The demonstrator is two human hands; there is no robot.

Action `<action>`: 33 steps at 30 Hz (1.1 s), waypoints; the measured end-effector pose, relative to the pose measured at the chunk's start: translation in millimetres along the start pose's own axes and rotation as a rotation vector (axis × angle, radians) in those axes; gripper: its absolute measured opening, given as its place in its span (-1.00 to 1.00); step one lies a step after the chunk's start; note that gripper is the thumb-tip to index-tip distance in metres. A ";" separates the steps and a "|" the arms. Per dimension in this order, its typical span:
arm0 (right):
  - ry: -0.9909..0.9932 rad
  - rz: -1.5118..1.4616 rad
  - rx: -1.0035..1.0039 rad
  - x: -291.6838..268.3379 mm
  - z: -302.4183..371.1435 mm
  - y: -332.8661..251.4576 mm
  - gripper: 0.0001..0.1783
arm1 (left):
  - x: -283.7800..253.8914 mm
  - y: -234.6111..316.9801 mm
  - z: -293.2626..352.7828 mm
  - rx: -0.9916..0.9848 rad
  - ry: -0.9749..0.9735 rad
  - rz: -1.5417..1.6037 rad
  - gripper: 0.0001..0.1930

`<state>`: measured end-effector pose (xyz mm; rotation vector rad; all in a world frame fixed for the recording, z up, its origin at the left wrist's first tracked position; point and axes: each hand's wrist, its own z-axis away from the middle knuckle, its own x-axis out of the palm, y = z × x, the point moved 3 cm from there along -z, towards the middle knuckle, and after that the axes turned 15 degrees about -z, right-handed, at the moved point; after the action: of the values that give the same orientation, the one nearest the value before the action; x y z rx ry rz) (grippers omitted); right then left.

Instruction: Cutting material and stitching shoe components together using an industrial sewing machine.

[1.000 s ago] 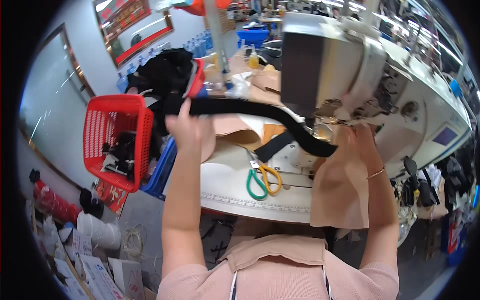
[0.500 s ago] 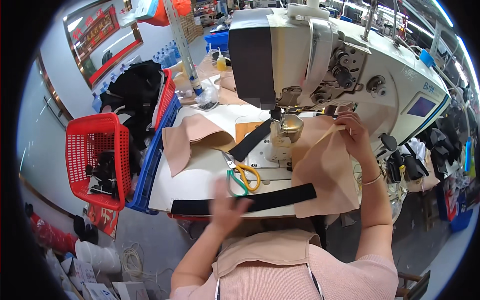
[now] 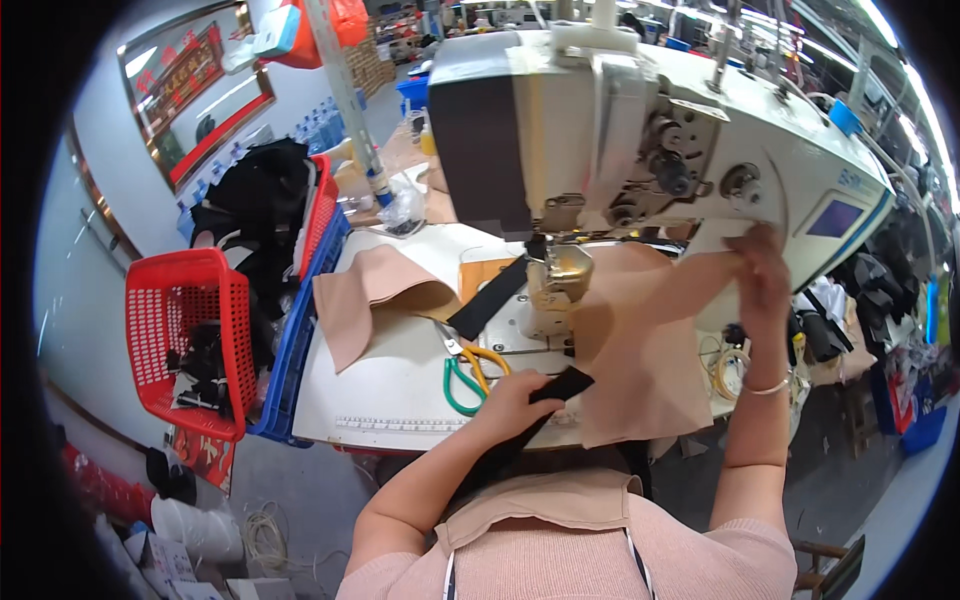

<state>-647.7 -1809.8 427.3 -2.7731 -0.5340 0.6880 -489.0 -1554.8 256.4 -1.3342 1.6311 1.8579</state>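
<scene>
My left hand (image 3: 518, 405) is closed around a black fabric strip (image 3: 571, 384) at the table's front edge, the strip's short end poking out past my fingers and the rest hanging beneath my forearm. Up on the right, my right hand (image 3: 764, 280), smeared by motion, pinches the upper corner of a beige fabric panel (image 3: 645, 385). That panel lies over the table right of the needle area. Another black strip (image 3: 490, 300) runs slantwise to the presser foot of the sewing machine (image 3: 560, 265). Scissors (image 3: 468, 372) with one green and one orange handle lie left of the needle plate.
A folded beige piece (image 3: 365, 295) rests on the white table (image 3: 330, 405), left of the machine. Printed measuring tape (image 3: 400, 424) follows the front edge. Left of the table stand a red basket (image 3: 240, 350) and a blue crate (image 3: 300, 360) with black scraps.
My left hand has picked the black strip off the table edge and moved right with it, baring the measuring tape. My right hand has shifted right, drawing the panel's corner along.
</scene>
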 end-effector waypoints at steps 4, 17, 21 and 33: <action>0.114 -0.443 -0.034 -7.2 4.4 -1.8 -0.84 | -25.7 -19.8 20.9 -0.342 0.053 0.679 -0.73; 0.014 -0.412 -0.007 -27.8 12.9 -10.3 -0.93 | -178.6 -144.3 111.7 -0.497 1.613 0.343 -0.55; 0.253 -0.446 -0.255 -47.4 15.7 -8.5 -0.83 | -118.1 -121.5 120.2 -0.607 1.630 -0.671 -0.29; -0.317 -0.412 0.104 70.4 11.0 -40.2 -0.92 | -32.3 -18.2 -34.9 -0.086 0.021 -0.441 -0.45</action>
<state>-606.9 -1743.7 401.8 -2.3568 -1.0601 1.0186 -444.3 -1570.6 274.7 -1.5981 1.1536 1.6624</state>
